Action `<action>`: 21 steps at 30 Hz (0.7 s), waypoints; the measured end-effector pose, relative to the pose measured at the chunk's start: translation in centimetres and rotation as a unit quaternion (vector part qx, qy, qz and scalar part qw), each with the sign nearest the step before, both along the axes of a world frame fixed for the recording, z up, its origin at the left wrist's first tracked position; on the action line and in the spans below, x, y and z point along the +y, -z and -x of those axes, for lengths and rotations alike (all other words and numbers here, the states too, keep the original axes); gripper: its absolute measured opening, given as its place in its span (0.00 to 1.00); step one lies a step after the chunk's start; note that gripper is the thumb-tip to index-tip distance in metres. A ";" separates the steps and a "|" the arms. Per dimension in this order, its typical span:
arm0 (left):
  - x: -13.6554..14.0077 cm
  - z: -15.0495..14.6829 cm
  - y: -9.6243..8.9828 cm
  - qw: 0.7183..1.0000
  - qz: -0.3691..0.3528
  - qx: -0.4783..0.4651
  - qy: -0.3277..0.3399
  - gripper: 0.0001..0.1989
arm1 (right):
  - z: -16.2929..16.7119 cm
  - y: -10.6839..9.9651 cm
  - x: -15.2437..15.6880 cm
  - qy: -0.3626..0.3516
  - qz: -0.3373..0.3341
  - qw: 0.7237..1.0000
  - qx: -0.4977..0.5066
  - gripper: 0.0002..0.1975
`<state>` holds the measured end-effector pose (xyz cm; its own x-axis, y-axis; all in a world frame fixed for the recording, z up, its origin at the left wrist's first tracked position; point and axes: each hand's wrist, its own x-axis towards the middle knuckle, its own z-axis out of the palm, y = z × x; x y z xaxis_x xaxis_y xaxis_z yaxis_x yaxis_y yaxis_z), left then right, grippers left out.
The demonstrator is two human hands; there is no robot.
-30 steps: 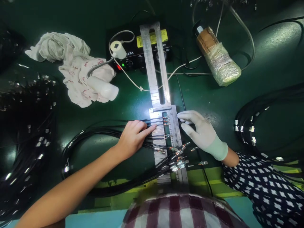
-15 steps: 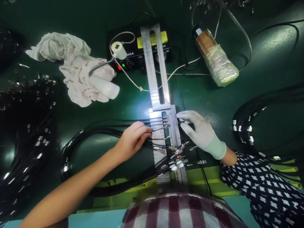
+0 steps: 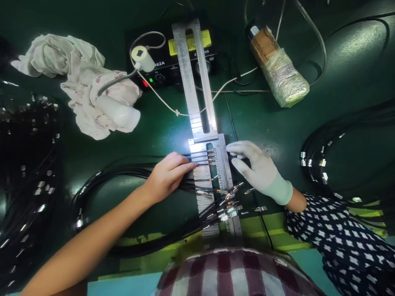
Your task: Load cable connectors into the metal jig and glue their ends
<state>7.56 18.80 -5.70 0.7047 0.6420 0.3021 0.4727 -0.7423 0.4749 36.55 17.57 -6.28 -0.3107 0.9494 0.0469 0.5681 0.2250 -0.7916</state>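
Note:
My bare left hand (image 3: pixel 168 174) is at the left edge of a slotted metal fixture (image 3: pixel 203 172). Its fingers are closed on a thin black cable (image 3: pixel 201 165) lying in one of the slots; the thumb is partly hidden. Several cables with small metal connectors (image 3: pixel 212 155) lie side by side across the fixture above it. My right hand (image 3: pixel 259 170), in a white glove, rests just right of the fixture's metal bar (image 3: pixel 224 160), thumb and fingers apart, holding nothing. Below both hands, a bundle of black cables (image 3: pixel 185 230) ends in loose metal connectors (image 3: pixel 228 211).
A black control box (image 3: pixel 166 70) stands behind the fixture. Far left are a crumpled white cloth (image 3: pixel 83 90), a white lamp-like cylinder (image 3: pixel 121 113) and a cable heap (image 3: pixel 27 164). A plastic-wrapped tool (image 3: pixel 279 68) and coiled cables (image 3: pixel 308 160) lie right.
My left index finger has stretched out and the cable under it now lies flat in line with those above. The view has shifted slightly; my right hand holds its pose.

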 end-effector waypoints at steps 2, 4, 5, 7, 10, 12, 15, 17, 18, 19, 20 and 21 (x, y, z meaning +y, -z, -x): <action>0.0 0.0 0.1 1.000 -0.011 0.002 0.014 0.14 | 0.0 0.0 0.0 -0.001 -0.002 1.000 -0.001 0.12; 0.0 0.0 0.1 0.999 -0.020 0.009 0.032 0.15 | 0.0 0.1 0.1 0.000 -0.005 1.000 -0.002 0.12; 0.0 0.0 0.1 0.999 -0.023 0.011 0.037 0.15 | 0.0 0.1 0.1 -0.001 -0.007 1.000 -0.002 0.12; 0.0 0.0 0.2 0.999 -0.023 0.010 0.035 0.16 | -0.1 0.1 0.0 -0.001 -0.010 1.000 -0.001 0.12; -0.4 0.0 0.5 1.000 -0.005 0.005 0.025 0.16 | -0.1 0.1 0.0 0.000 -0.010 1.000 -0.001 0.12; -0.9 0.1 0.7 1.000 -0.005 0.018 0.012 0.18 | -0.1 0.1 0.0 0.000 -0.009 1.000 -0.001 0.12; -2.0 0.4 0.8 0.995 -0.052 0.075 -0.043 0.18 | -0.1 0.2 0.0 0.000 -0.011 1.000 0.003 0.12; -2.5 0.5 0.6 0.988 -0.082 0.108 -0.069 0.17 | -0.1 0.3 0.0 -0.001 -0.014 1.000 0.007 0.11; -2.6 0.4 0.4 0.986 -0.087 0.120 -0.071 0.17 | -0.1 0.4 0.0 -0.001 -0.015 1.000 0.007 0.11; -2.7 0.3 0.2 0.986 -0.086 0.128 -0.068 0.17 | -0.1 0.4 0.0 -0.001 -0.017 1.000 0.007 0.11; -2.8 0.2 -0.1 0.986 -0.079 0.132 -0.062 0.17 | -0.1 0.4 0.0 -0.001 -0.018 1.000 0.006 0.11; -2.9 0.1 -0.3 0.987 -0.064 0.134 -0.055 0.16 | -0.1 0.5 0.0 -0.001 -0.019 1.000 0.004 0.11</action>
